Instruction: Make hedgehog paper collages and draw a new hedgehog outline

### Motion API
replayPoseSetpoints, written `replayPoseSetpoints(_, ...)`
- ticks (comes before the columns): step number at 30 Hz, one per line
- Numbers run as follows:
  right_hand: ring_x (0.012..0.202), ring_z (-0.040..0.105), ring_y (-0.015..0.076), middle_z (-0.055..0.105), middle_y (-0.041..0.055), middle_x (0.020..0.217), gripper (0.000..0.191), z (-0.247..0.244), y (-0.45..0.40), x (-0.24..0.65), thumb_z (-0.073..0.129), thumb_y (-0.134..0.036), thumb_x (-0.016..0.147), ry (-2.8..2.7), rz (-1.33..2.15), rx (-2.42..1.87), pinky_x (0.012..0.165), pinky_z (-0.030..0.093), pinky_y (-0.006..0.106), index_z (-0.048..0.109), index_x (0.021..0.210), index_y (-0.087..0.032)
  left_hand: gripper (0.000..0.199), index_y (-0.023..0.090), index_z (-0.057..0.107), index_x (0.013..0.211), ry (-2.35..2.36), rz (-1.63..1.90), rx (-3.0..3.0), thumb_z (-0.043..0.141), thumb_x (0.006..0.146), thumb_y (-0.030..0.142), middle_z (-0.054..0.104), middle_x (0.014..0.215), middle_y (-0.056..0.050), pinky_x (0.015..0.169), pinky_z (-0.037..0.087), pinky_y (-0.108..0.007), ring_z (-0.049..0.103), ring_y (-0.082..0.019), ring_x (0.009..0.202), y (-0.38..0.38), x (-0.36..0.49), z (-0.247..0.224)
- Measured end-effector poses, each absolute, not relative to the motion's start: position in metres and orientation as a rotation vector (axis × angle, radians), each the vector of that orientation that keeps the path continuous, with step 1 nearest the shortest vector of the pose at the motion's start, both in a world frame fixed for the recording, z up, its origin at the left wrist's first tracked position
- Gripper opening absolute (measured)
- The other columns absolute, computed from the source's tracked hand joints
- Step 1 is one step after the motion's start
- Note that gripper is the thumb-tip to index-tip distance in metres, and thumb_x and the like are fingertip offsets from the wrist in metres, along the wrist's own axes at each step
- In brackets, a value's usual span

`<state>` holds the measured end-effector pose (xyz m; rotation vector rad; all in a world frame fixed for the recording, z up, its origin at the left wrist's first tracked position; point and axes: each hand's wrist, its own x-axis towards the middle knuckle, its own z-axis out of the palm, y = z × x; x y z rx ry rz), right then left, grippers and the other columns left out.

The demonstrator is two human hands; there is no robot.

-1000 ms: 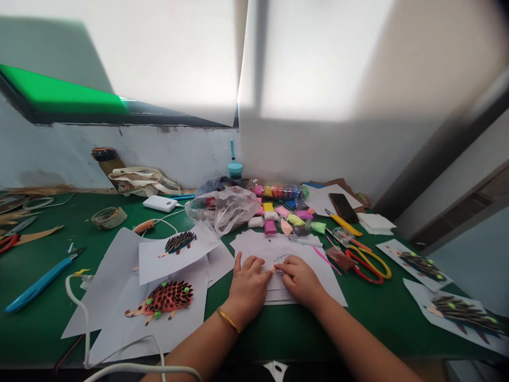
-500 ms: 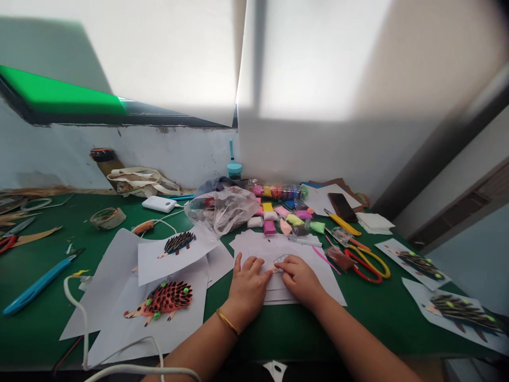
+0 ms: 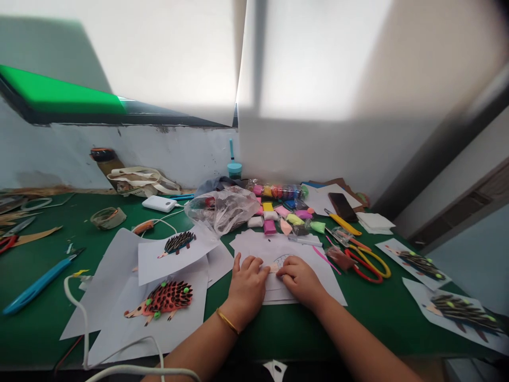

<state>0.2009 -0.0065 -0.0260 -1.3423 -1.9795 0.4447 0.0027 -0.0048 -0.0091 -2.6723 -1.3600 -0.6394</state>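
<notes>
A stack of white paper (image 3: 254, 245) lies in front of me, the top sheet bearing a drawn outline (image 3: 283, 259). A small peach-coloured piece (image 3: 274, 268) sits on it at the left of the outline. My left hand (image 3: 248, 281) rests on the sheet with its fingers apart, its thumb at the left edge of the piece. From the right, my right hand (image 3: 299, 278) touches the piece's other side with a fingertip, its fingers curled together; whatever they might grip is too small to make out.
Coloured clay packets (image 3: 269, 227) and a plastic bag (image 3: 222, 209) lie behind the paper. Scissors (image 3: 368, 264) and a phone (image 3: 342, 207) are at the right. Hedgehog pictures (image 3: 169, 302) lie on both sides, with a white cable (image 3: 85, 329) at the left.
My right index finger has drawn back slightly to the right, and more of the peach piece shows between my hands. My left hand has barely moved.
</notes>
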Motion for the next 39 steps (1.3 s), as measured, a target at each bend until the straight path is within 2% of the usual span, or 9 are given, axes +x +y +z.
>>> replayPoseSetpoints(6, 0.083, 0.058, 0.0176, 0.061, 0.0031, 0.082, 0.028, -0.0234, -0.0046, 0.1999, 0.052, -0.004, 0.071, -1.951, 0.442, -1.375, 0.079, 0.046, 0.031, 0.073, 0.076, -0.022, 0.036, 0.024, 0.057, 0.116, -1.422, -0.599, -2.66, 0.054, 0.082, 0.014, 0.062, 0.115, -0.004, 0.116, 0.014, -0.055, 0.05, -0.023, 0.115, -0.0053, 0.0027, -0.0086)
replayPoseSetpoints(22, 0.082, 0.057, 0.0178, 0.062, 0.0034, 0.082, 0.029, -0.0259, -0.0033, 0.199, 0.052, -0.006, 0.073, -2.03, 0.443, -1.35, 0.079, 0.045, 0.031, 0.076, 0.08, -0.023, 0.035, 0.023, 0.058, 0.113, -1.452, -0.581, -2.68, 0.053, 0.08, 0.013, 0.061, 0.113, -0.005, 0.116, 0.016, -0.054, 0.05, -0.023, 0.114, -0.0049, 0.0032, -0.0085)
replayPoseSetpoints(31, 0.085, 0.053, 0.0188, 0.059, 0.0035, 0.086, 0.038, -0.0238, -0.0064, 0.1964, 0.055, -0.009, 0.076, -2.205, 0.279, -1.327, 0.079, 0.039, 0.034, 0.074, 0.101, -0.03, 0.032, 0.023, 0.059, 0.111, -1.442, -0.598, -2.66, 0.054, 0.08, 0.015, 0.061, 0.111, -0.005, 0.116, 0.017, -0.054, 0.05, -0.024, 0.113, -0.0047, 0.0032, -0.0104)
replayPoseSetpoints(39, 0.085, 0.052, 0.0189, 0.057, 0.0033, 0.087, 0.04, -0.0221, -0.0094, 0.1925, 0.056, -0.01, 0.076, -2.256, 0.233, -1.351, 0.08, 0.037, 0.035, 0.073, 0.106, -0.031, 0.029, 0.023, 0.06, 0.108, -1.429, -0.578, -2.673, 0.054, 0.081, 0.016, 0.061, 0.11, -0.005, 0.114, 0.019, -0.055, 0.05, -0.024, 0.112, -0.0045, 0.0029, -0.0093)
